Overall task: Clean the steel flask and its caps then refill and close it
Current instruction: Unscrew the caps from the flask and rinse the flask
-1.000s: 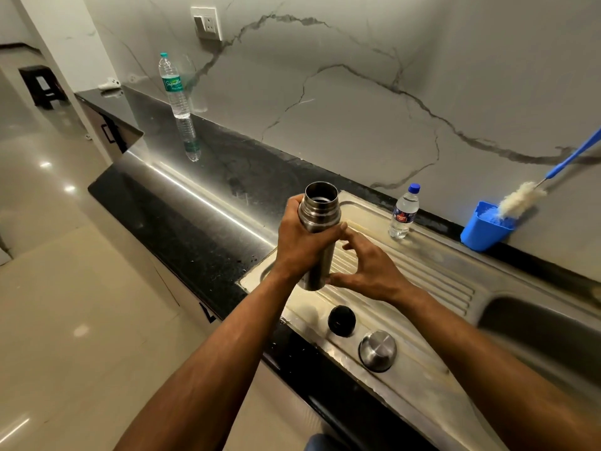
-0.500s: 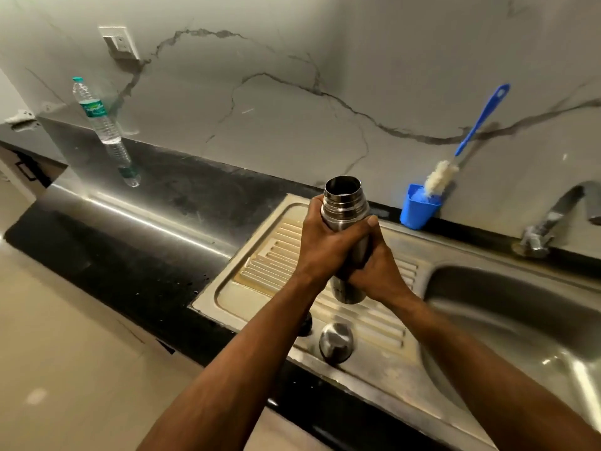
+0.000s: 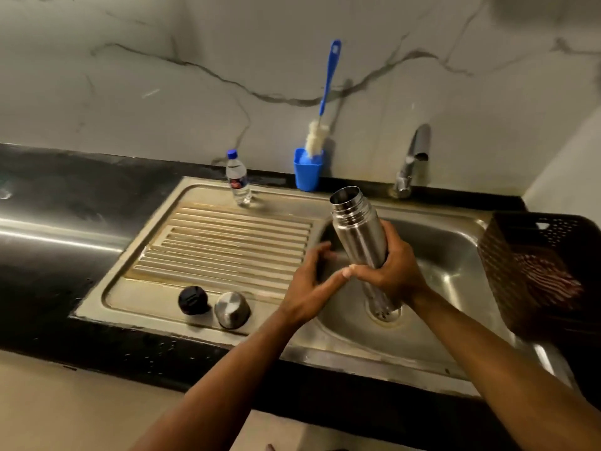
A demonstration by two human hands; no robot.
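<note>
**A home kitchen, at the sink**

A stainless steel sink (image 3: 455,255) with a ribbed draining board (image 3: 224,245) is set into a black stone desk (image 3: 65,203). A tap (image 3: 413,157) stands against the marble-patterned wall (image 3: 162,76). A bottle brush (image 3: 322,125) stands in a blue cup (image 3: 307,172), a small water bottle (image 3: 238,180) nearby.

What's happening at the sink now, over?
Right hand grips the steel flask, uncapped, over the sink basin. Left hand open beside it. Both caps on the drainboard. Nothing in the way.
</note>
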